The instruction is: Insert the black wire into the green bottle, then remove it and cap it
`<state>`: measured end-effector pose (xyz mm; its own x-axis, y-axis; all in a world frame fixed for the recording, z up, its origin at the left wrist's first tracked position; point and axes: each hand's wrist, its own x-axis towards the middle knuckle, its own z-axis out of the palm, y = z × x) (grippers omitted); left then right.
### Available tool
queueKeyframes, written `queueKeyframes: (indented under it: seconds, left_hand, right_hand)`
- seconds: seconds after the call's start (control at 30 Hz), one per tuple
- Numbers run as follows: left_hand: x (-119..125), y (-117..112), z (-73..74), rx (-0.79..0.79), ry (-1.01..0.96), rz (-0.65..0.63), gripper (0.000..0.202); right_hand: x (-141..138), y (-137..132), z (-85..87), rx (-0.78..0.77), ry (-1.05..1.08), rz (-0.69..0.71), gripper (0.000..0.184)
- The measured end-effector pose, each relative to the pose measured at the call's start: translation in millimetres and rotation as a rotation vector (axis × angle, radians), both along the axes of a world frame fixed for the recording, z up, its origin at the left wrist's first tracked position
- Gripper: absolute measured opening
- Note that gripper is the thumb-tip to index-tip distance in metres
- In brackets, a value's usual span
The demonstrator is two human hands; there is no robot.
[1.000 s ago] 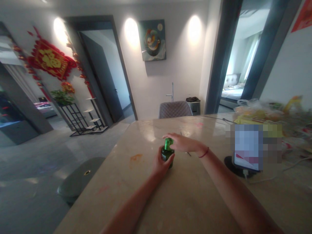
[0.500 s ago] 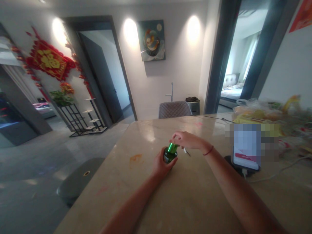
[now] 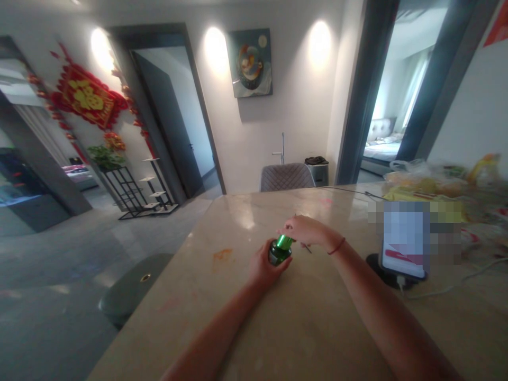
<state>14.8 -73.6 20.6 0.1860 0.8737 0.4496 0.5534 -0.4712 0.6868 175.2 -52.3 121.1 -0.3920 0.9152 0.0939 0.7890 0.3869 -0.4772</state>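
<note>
A small dark green bottle (image 3: pixel 278 255) with a shiny green cap (image 3: pixel 284 242) stands on the beige table in front of me, leaning slightly to the right. Its body is wrapped by my left hand (image 3: pixel 265 266), fingers on the far side and thumb on the near side. From above, my right hand (image 3: pixel 304 229) has its bent fingertips closed around the top of the cap. A red cord circles that wrist. Partly hidden under the right hand, a thin dark item (image 3: pixel 308 248) lies on the table; its kind is unclear.
To the right, a phone (image 3: pixel 405 241) with a cable plugged in stands propped on a dark round base (image 3: pixel 373 264). Plastic bags (image 3: pixel 432 177) are piled behind it. Beyond the far edge is a grey quilted chair (image 3: pixel 288 177); a green stool (image 3: pixel 130 288) stands at left.
My right hand's fingers have shifted slightly on the cap, and the thin item beside it is more covered. The left hand keeps its hold. The whole view has shifted a little.
</note>
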Motion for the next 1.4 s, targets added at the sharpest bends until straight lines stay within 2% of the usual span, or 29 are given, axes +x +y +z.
queueKeyframes:
  seconds: [0.07, 0.13, 0.2, 0.27, 0.3, 0.37, 0.43, 0.5, 0.57, 0.63, 0.73, 0.8, 0.9, 1.0, 1.03, 1.13, 1.23, 1.3, 1.4]
  left_hand:
    - [0.1, 0.1, 0.1, -0.003, 0.021, 0.022, 0.051]
    - [0.4, 0.4, 0.1, -0.008, 0.03, 0.046, 0.051]
    - [0.6, 0.9, -0.2, -0.008, 0.039, 0.061, 0.052]
    - [0.5, 1.5, -0.9, -0.006, 0.056, 0.064, 0.051]
    - [0.4, 1.9, -1.4, -0.004, 0.063, 0.068, 0.051]
    - [0.0, 2.6, -2.3, 0.005, 0.069, 0.073, 0.052]
    - [-0.2, 3.0, -3.0, 0.018, 0.067, 0.072, 0.053]
    - [-0.1, 3.1, -3.2, 0.024, 0.062, 0.067, 0.052]
    - [-0.1, 3.1, -3.2, 0.022, 0.053, 0.067, 0.051]
    - [-0.1, 3.3, -3.2, 0.015, 0.045, 0.075, 0.051]
    - [-0.4, 3.9, -3.2, 0.006, 0.035, 0.088, 0.049]
    - [-0.5, 4.1, -3.1, 0.003, 0.03, 0.094, 0.047]
    - [-0.3, 3.5, -2.7, 0.005, 0.038, 0.099, 0.047]
    - [0.1, 2.5, -1.9, 0.015, 0.056, 0.101, 0.047]
    - [0.3, 2.2, -1.5, 0.017, 0.06, 0.102, 0.047]
    - [0.6, 1.8, -0.4, 0.01, 0.067, 0.102, 0.048]
    - [0.7, 2.2, 0.1, 0.0, 0.077, 0.105, 0.048]
    - [0.6, 2.7, 0.0, -0.005, 0.09, 0.115, 0.048]
    - [0.1, 3.4, -0.5, -0.018, 0.108, 0.131, 0.047]
  right_hand:
    - [2.8, -2.0, 0.1, 0.009, 0.055, 0.179, 0.026]
    - [5.0, -4.0, 1.1, 0.081, 0.132, 0.301, 0.049]
    - [5.4, -4.7, 1.7, 0.092, 0.147, 0.232, 0.056]
    - [4.3, -4.2, 1.8, 0.05, 0.096, 0.086, 0.042]
    - [3.8, -3.8, 1.7, 0.031, 0.071, 0.06, 0.035]
    - [3.5, -3.1, 1.1, 0.028, 0.082, 0.143, 0.032]
    - [4.3, -2.8, -0.1, 0.059, 0.158, 0.269, 0.047]
    - [5.0, -2.3, -1.8, 0.084, 0.193, 0.263, 0.056]
    - [4.6, -1.8, -3.1, 0.101, 0.168, 0.228, 0.049]
    - [3.5, -1.1, -3.2, 0.129, 0.158, 0.256, 0.036]
    - [4.1, 1.8, -1.7, 0.187, 0.229, 0.318, 0.035]
    - [8.5, 8.0, -2.5, 0.235, 0.324, 0.271, 0.034]
    - [22.1, 26.2, -12.3, 0.337, 0.483, 0.048, 0.037]
    - [40.8, 49.0, -32.4, 0.429, 0.426, -0.251, 0.038]
    - [47.2, 55.7, -39.9, 0.435, 0.372, -0.313, 0.036]
    - [64.3, 68.9, -60.0, 0.394, 0.227, -0.369, 0.033]
    - [76.0, 73.9, -74.5, 0.286, 0.147, -0.357, 0.034]
    - [80.9, 75.2, -82.0, 0.224, 0.085, -0.357, 0.042]
    - [85.9, 77.5, -90.2, 0.209, -0.024, -0.372, 0.055]
